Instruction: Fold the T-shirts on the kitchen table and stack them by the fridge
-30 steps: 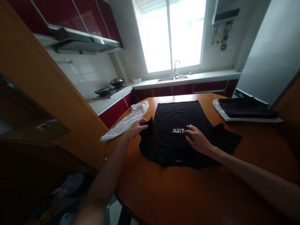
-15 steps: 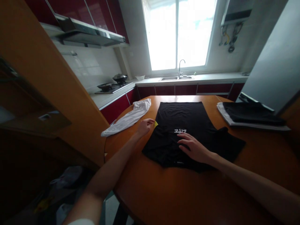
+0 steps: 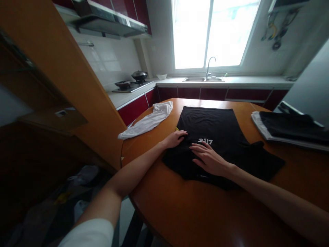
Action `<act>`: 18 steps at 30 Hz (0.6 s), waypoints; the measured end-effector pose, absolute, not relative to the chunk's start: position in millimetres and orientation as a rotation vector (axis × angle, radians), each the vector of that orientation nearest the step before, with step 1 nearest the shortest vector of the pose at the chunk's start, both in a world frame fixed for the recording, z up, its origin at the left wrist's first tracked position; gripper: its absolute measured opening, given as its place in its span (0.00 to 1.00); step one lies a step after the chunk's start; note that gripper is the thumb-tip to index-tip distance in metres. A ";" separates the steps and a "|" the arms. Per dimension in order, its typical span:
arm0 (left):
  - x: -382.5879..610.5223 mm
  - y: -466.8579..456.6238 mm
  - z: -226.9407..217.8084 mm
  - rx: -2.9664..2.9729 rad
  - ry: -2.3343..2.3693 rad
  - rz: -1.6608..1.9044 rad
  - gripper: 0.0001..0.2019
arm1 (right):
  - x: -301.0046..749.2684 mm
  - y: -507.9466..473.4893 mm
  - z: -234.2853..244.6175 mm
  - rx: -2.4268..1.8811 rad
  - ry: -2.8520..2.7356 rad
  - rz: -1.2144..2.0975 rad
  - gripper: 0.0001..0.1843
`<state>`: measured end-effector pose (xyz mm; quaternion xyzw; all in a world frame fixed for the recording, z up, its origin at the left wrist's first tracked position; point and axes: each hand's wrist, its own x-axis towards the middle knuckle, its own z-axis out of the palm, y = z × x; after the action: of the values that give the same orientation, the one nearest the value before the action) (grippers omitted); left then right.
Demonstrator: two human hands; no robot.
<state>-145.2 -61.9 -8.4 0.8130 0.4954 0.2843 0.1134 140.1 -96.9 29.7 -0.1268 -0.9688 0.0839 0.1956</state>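
Observation:
A black T-shirt (image 3: 213, 121) with white lettering on its chest lies spread on the wooden table, its collar side toward me. My left hand (image 3: 175, 138) rests on the shirt's left edge, fingers stretched over the cloth. A bit of yellow shows at that edge just beyond the hand. Over the middle of the shirt lies my right hand (image 3: 207, 158), fingers extended just below the lettering and partly over it. Neither hand has cloth visibly gripped. The right forearm hides part of the shirt's lower right.
A white garment (image 3: 149, 121) lies on the table's left side. Folded black and white clothes (image 3: 290, 127) are stacked at the right. The round wooden table (image 3: 200, 212) stands before a counter with a sink (image 3: 195, 79) and a stove with pans (image 3: 139, 75).
My left hand has moved right, from the yellow bit at the shirt's edge onto the cloth, and its fingers have opened out. My right hand has shifted slightly left over the shirt. The view has turned left.

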 end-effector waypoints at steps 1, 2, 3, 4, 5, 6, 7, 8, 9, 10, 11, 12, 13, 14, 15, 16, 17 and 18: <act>-144.4 -61.7 -8.7 2.390 1.454 0.828 0.18 | 140.8 -96.8 32.4 -0.358 -2.704 0.205 0.22; -143.6 -61.5 -9.0 2.396 1.459 0.821 0.19 | 141.5 -96.8 34.4 -0.357 -2.697 0.180 0.22; -142.8 -61.2 -9.3 2.401 1.465 0.815 0.19 | 142.0 -96.8 35.3 -0.353 -2.696 0.164 0.22; -142.1 -60.9 -9.4 2.408 1.474 0.812 0.19 | 142.4 -96.7 34.8 -0.343 -2.705 0.158 0.22; -141.7 -60.7 -9.3 2.415 1.485 0.812 0.18 | 142.8 -96.6 33.0 -0.330 -2.722 0.163 0.21; -141.4 -60.7 -9.0 2.424 1.500 0.811 0.18 | 143.1 -96.4 30.1 -0.317 -2.743 0.178 0.21; -141.3 -60.7 -8.5 2.437 1.520 0.807 0.17 | 143.3 -96.2 26.5 -0.308 -2.763 0.199 0.20; -141.2 -60.9 -7.7 2.452 1.541 0.799 0.16 | 143.6 -96.0 22.7 -0.303 -2.779 0.222 0.20; -141.1 -61.1 -6.8 2.467 1.560 0.787 0.15 | 143.7 -96.0 19.3 -0.304 -2.788 0.241 0.20; -140.9 -61.5 -5.8 2.480 1.574 0.773 0.14 | 143.9 -96.0 16.6 -0.312 -2.788 0.255 0.20; -140.5 -62.0 -4.7 2.490 1.580 0.762 0.13 | 143.9 -96.2 14.9 -0.322 -2.783 0.262 0.20; -140.0 -62.6 -3.6 2.497 1.582 0.756 0.13 | 143.9 -96.6 14.1 -0.328 -2.779 0.261 0.20; -139.2 -63.4 -2.4 2.503 1.585 0.753 0.13 | 143.8 -97.2 14.1 -0.329 -2.775 0.253 0.20; -138.4 -64.3 -1.1 2.509 1.592 0.751 0.13 | 143.6 -97.8 14.7 -0.326 -2.772 0.239 0.20; -137.5 -65.4 0.2 2.518 1.601 0.746 0.13 | 143.3 -98.4 15.5 -0.319 -2.768 0.222 0.20; -136.7 -66.6 1.5 2.528 1.609 0.738 0.14 | 143.0 -99.0 16.4 -0.310 -2.761 0.201 0.20; -135.9 -68.0 2.9 2.539 1.614 0.726 0.14 | 142.6 -99.4 17.1 -0.298 -2.746 0.177 0.19; -135.1 -69.3 4.1 2.548 1.616 0.711 0.15 | 142.2 -99.6 17.4 -0.285 -2.726 0.155 0.19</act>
<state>-135.1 -69.3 4.1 0.8218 0.5211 0.2295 0.0211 142.2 -99.6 17.4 -0.1018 -0.9736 0.0555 0.1969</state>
